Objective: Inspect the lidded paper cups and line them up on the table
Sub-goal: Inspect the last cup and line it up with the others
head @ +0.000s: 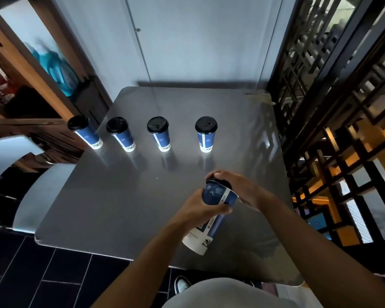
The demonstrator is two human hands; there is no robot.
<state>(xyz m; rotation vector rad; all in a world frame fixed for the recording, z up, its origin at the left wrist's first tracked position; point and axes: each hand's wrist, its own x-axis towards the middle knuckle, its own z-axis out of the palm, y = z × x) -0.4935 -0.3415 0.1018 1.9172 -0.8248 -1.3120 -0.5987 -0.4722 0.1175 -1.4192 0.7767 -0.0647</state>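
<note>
A fifth cup point(211, 210), gripped by left hand point(201, 207) and right hand point(238, 187); four cups point(162, 133) stand rowed on the grey tabletop point(120, 196).

The paper cups point(206, 134) are blue with white bases and black lids point(206, 124); the table point(125, 196) is grey; the floor tiles point(20, 274) at lower left are dark.

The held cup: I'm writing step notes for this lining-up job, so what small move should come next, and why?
Probably stand the held cup upright and set it just right of the rightmost cup. Four lidded cups already stand in a row across the table, with bare surface to their right. The left hand wraps its body and the right hand covers its lid, so it is tilted mid-inspection.
</note>
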